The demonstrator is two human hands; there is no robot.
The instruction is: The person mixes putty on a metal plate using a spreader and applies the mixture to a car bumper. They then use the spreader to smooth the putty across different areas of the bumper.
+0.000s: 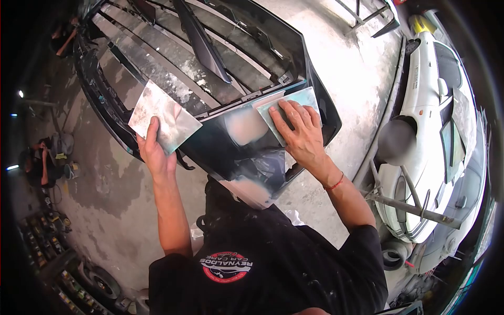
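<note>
My left hand (156, 151) grips a square, whitish board (165, 116) with grey-brown smears, thumb on its upper face and fingers hidden beneath. A dark car bumper (210, 137) lies in front of my body, with pale filler patches (245, 126) on its painted surface. On the bumper's right corner, my right hand (302, 128) lies over a flat, pale teal sheet (310, 97), its fingers spread across the top. Whether that sheet is a spreader or abrasive paper I cannot make out. A second pale patch (247, 190) shows on the edge nearest my body.
A white car (420, 121) stands on the right behind a metal frame (415, 209). The concrete floor (113, 210) is stained. Two people are at the left, one crouching (43, 160). Several small containers (44, 231) and a tyre (102, 283) sit at the lower left.
</note>
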